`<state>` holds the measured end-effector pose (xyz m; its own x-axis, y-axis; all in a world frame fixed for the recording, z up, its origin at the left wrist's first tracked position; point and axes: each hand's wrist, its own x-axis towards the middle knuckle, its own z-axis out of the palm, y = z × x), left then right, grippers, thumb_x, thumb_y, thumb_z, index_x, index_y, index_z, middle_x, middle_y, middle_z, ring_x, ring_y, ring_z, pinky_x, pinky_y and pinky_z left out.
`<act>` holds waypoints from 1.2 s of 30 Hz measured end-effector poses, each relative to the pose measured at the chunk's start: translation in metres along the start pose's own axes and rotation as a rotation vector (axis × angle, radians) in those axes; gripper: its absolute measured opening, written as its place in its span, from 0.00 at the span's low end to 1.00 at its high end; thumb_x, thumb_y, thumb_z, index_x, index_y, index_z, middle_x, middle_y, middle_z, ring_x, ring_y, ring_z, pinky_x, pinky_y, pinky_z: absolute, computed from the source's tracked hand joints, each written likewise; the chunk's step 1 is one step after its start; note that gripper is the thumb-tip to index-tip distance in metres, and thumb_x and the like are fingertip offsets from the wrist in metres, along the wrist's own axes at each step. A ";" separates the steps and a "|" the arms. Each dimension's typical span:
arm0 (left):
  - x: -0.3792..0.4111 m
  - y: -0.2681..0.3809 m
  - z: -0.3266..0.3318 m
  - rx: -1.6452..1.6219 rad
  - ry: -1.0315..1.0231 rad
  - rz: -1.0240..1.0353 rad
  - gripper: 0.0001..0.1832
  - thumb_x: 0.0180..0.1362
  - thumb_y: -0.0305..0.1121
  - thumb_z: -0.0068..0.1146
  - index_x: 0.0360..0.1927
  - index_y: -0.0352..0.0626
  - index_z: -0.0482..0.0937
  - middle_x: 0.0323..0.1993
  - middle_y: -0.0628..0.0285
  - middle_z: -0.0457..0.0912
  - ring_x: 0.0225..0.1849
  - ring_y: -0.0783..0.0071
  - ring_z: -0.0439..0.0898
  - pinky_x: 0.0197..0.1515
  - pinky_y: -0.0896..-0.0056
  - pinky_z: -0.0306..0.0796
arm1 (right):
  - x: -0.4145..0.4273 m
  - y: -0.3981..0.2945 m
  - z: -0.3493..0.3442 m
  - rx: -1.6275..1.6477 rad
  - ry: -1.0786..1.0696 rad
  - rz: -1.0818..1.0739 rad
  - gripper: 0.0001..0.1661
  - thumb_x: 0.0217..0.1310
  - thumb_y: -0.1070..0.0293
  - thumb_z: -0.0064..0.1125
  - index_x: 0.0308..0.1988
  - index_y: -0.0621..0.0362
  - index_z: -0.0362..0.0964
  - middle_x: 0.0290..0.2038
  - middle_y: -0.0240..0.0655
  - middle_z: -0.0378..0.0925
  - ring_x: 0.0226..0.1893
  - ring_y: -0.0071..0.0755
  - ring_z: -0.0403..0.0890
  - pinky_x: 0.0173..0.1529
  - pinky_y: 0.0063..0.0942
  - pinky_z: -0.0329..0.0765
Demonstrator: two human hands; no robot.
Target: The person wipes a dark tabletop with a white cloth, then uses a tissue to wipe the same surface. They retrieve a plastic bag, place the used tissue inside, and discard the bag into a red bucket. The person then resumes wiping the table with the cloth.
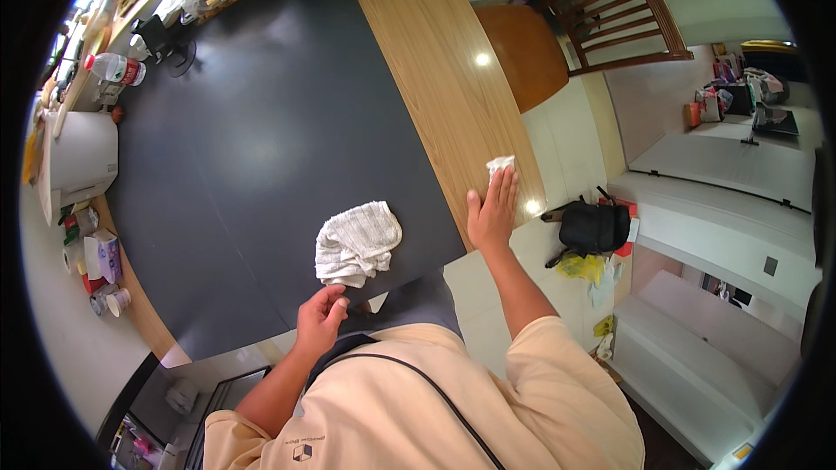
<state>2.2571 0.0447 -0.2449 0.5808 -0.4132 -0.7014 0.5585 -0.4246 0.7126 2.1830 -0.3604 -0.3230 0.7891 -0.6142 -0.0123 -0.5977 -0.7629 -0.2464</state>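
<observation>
My right hand (494, 212) lies nearly flat on the wood-grain border (431, 72) of the table, thumb spread and fingers together. Under its fingertips is a crumpled white tissue (500, 162), partly covered by the fingers. Loosely curled, my left hand (321, 318) hovers by the table's near edge with no object visible in it. Just beyond its fingertips a folded, rumpled white towel (358, 241) rests on the dark grey tabletop (261, 137); whether the fingers touch it is unclear.
Along the left edge stand a plastic bottle (116, 70), a small black fan (163, 46), a white box-shaped appliance (83, 156), a tissue pack (104, 256) and paper cups (117, 301). A wooden chair (522, 52) adjoins the right side. A black backpack (594, 225) sits farther right.
</observation>
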 end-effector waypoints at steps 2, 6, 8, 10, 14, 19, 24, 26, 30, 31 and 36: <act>-0.001 -0.005 0.000 0.007 0.010 -0.026 0.16 0.73 0.28 0.58 0.62 0.36 0.80 0.43 0.62 0.86 0.38 0.80 0.82 0.42 0.74 0.81 | 0.048 0.000 0.008 0.007 0.050 0.013 0.50 0.78 0.44 0.48 0.77 0.76 0.48 0.81 0.63 0.45 0.82 0.65 0.44 0.84 0.54 0.41; -0.004 -0.008 0.003 -0.039 0.079 -0.038 0.15 0.71 0.27 0.61 0.59 0.33 0.81 0.39 0.64 0.87 0.35 0.81 0.83 0.40 0.75 0.80 | 0.161 -0.019 0.015 0.010 0.098 0.075 0.50 0.77 0.43 0.47 0.76 0.78 0.51 0.80 0.63 0.47 0.82 0.62 0.45 0.84 0.53 0.40; -0.007 -0.007 0.003 -0.112 0.123 -0.038 0.15 0.71 0.27 0.61 0.59 0.33 0.81 0.40 0.63 0.88 0.36 0.80 0.84 0.41 0.75 0.80 | 0.212 -0.040 0.020 0.045 0.121 0.057 0.50 0.77 0.43 0.47 0.75 0.78 0.51 0.80 0.63 0.48 0.82 0.62 0.46 0.84 0.53 0.41; -0.009 -0.005 0.003 -0.085 0.159 -0.062 0.16 0.71 0.27 0.61 0.59 0.32 0.81 0.41 0.62 0.88 0.37 0.79 0.84 0.42 0.74 0.81 | 0.247 -0.067 0.028 0.060 0.156 0.021 0.49 0.76 0.44 0.48 0.75 0.78 0.53 0.79 0.64 0.50 0.82 0.62 0.48 0.84 0.53 0.42; -0.009 -0.001 0.007 -0.130 0.210 -0.095 0.15 0.71 0.26 0.60 0.59 0.32 0.81 0.42 0.60 0.87 0.38 0.77 0.85 0.42 0.73 0.82 | 0.266 -0.161 0.056 0.094 0.116 -0.124 0.50 0.76 0.43 0.46 0.75 0.77 0.52 0.80 0.61 0.51 0.82 0.59 0.49 0.84 0.51 0.42; -0.002 0.008 0.020 -0.098 0.226 -0.082 0.14 0.72 0.27 0.60 0.58 0.34 0.81 0.42 0.62 0.86 0.41 0.78 0.84 0.42 0.72 0.83 | 0.146 -0.255 0.062 0.210 -0.148 -0.668 0.51 0.75 0.43 0.48 0.76 0.75 0.49 0.80 0.59 0.51 0.82 0.58 0.49 0.85 0.49 0.42; 0.005 0.016 0.028 -0.125 0.220 -0.044 0.14 0.71 0.28 0.62 0.56 0.35 0.83 0.35 0.66 0.86 0.34 0.82 0.82 0.40 0.75 0.79 | 0.078 -0.258 0.026 0.075 -0.538 -0.960 0.53 0.71 0.40 0.55 0.74 0.74 0.55 0.80 0.55 0.54 0.82 0.55 0.49 0.85 0.47 0.44; 0.004 0.018 0.025 -0.133 0.207 -0.041 0.14 0.71 0.29 0.62 0.56 0.36 0.83 0.36 0.67 0.86 0.34 0.82 0.82 0.40 0.75 0.79 | 0.103 -0.258 0.018 -0.056 -0.646 -0.965 0.52 0.69 0.41 0.57 0.75 0.73 0.56 0.79 0.58 0.54 0.82 0.57 0.52 0.84 0.48 0.48; -0.007 0.013 0.010 -0.135 0.253 -0.006 0.15 0.71 0.30 0.62 0.57 0.37 0.83 0.36 0.68 0.86 0.35 0.82 0.83 0.41 0.75 0.79 | 0.197 -0.264 0.020 -0.037 -0.390 -0.630 0.53 0.73 0.41 0.51 0.76 0.75 0.50 0.81 0.56 0.49 0.83 0.53 0.46 0.85 0.44 0.42; -0.013 0.009 0.006 -0.145 0.263 -0.031 0.15 0.71 0.29 0.61 0.58 0.36 0.82 0.39 0.66 0.87 0.36 0.81 0.83 0.42 0.74 0.80 | 0.217 -0.271 0.026 -0.071 -0.292 -0.539 0.53 0.75 0.41 0.48 0.77 0.76 0.48 0.82 0.56 0.47 0.84 0.52 0.44 0.85 0.43 0.40; -0.041 -0.024 -0.015 -0.250 0.350 -0.078 0.15 0.72 0.27 0.59 0.60 0.35 0.80 0.44 0.62 0.88 0.40 0.79 0.84 0.44 0.73 0.82 | 0.222 -0.335 0.055 -0.064 -0.246 -0.537 0.52 0.78 0.40 0.42 0.77 0.77 0.45 0.82 0.57 0.44 0.84 0.55 0.42 0.85 0.44 0.36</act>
<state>2.2291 0.0835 -0.2330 0.6727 -0.0716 -0.7364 0.7099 -0.2181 0.6697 2.5662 -0.2302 -0.2967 0.9885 -0.0799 -0.1282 -0.1071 -0.9693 -0.2215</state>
